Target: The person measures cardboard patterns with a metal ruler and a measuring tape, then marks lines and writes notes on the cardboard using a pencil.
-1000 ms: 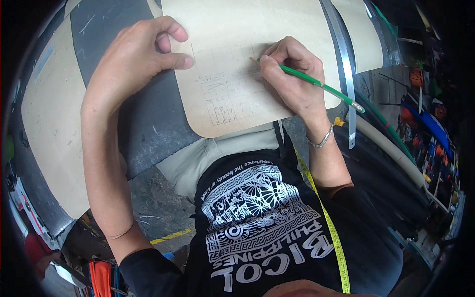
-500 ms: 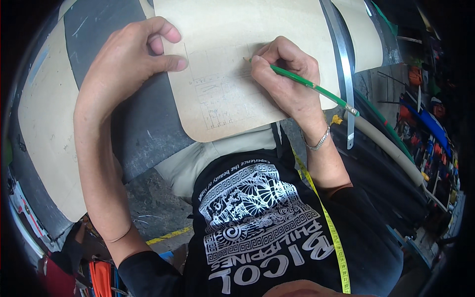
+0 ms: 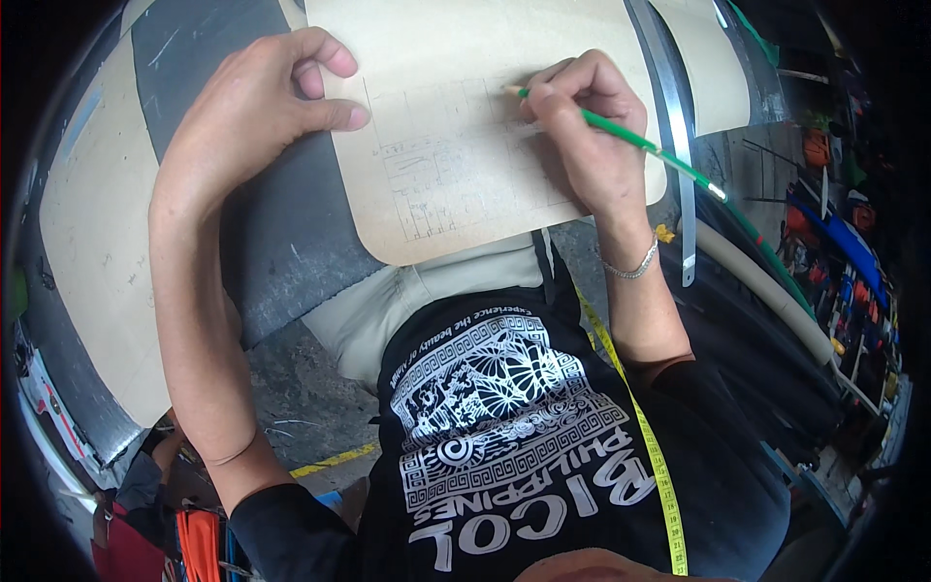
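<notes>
A tan sheet of card with rounded corners [image 3: 465,228] lies in front of me, with a faint pencilled grid and small marks drawn on it. My right hand [image 3: 592,116] is closed round a green pencil [image 3: 652,147], its sharpened point at the upper right of the grid. The pencil's metal-banded end sticks out to the right. At the sheet's left edge rests my left hand [image 3: 281,92], thumb and forefinger apart, their tips touching the card. Its remaining fingers are curled and partly hidden.
A dark grey sheet [image 3: 281,252] lies under the card. To the right are a metal ruler [image 3: 685,194] and a long beige tube [image 3: 752,281]. A yellow measuring tape [image 3: 652,456] hangs down my front. Orange strips [image 3: 198,543] show at the lower left.
My right hand has moved up and to the right with the pencil, its tip now higher and farther right over the grid. My left hand stays at the card's edge.
</notes>
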A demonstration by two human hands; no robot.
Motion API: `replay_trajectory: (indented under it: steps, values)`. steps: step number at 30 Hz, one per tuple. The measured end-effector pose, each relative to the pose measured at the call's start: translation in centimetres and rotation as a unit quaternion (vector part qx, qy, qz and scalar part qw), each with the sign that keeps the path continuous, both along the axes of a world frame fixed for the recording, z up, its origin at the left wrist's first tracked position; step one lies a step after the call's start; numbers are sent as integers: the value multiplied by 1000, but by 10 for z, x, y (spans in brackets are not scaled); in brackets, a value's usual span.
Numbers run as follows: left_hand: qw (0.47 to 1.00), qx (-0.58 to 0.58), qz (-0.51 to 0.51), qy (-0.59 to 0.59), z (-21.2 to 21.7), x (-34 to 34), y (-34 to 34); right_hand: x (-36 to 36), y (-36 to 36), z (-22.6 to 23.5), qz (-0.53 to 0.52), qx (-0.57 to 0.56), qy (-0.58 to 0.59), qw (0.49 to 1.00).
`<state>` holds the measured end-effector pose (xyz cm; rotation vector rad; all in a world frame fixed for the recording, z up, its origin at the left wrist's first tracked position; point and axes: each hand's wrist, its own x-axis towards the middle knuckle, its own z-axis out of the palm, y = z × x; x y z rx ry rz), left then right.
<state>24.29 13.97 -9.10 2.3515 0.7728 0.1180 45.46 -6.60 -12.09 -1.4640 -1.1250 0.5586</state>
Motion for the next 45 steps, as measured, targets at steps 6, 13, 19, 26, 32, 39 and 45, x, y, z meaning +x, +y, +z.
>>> replay_trajectory:
  steps: [6, 13, 19, 26, 32, 39, 45]
  values:
    - [1000, -5, 5, 20, 1, -2, 3, 3, -12, 20, 1, -6, 19, 1000]
    - [1000, -6, 3, 17, 1, -1, 1, 13, -14, 48, 42, 49, -64, 996]
    - [1000, -14, -9, 4, -3, -2, 5, 0, 3, 47, 75, 59, -99, 991]
    - [1000, -12, -5, 1, -3, -2, 3, -5, 6, 36, 69, 24, -94, 993]
    - [1000, -11, -10, -1, -6, -3, 5, -17, 1, 33, 15, -92, -130, 987]
    - [1000, -11, -9, 5, -5, -3, 6, -13, 5, 43, 40, 15, -119, 992]
    - [1000, -22, -3, 8, -2, -1, 3, -16, 12, 19, 16, -122, -115, 986]
